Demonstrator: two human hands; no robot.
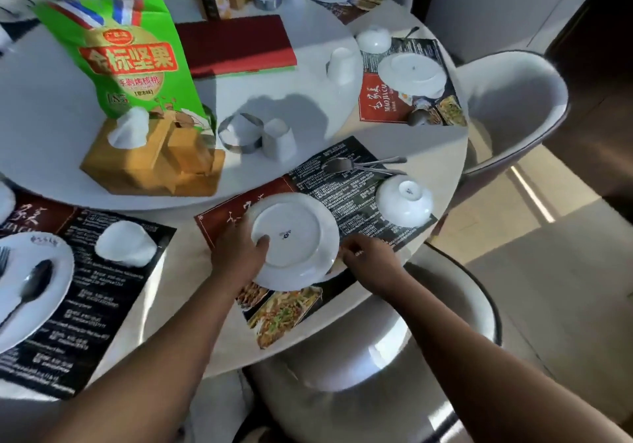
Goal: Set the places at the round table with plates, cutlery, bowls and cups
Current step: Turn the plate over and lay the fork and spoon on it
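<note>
A white plate (298, 237) lies upside down on the dark printed placemat (346, 172) in front of me. My left hand (236, 254) holds its left edge, thumb on the plate's underside. My right hand (368, 254) pinches the plate's right rim with curled fingers. An upside-down white bowl (404, 201) sits on the same mat to the right. A spoon and other cutlery (356, 165) lie behind it. An inverted white cup (279, 138) stands on the turntable beside a metal ring (239, 132).
Left place holds a plate (51, 291) with spoon and fork and a cup (125, 242). Far right place has an inverted plate (412, 73) and bowl (373, 40). A green snack bag (126, 52), tissue box (154, 158) and red folder (236, 45) sit on the turntable. Grey chairs (513, 100) ring the table.
</note>
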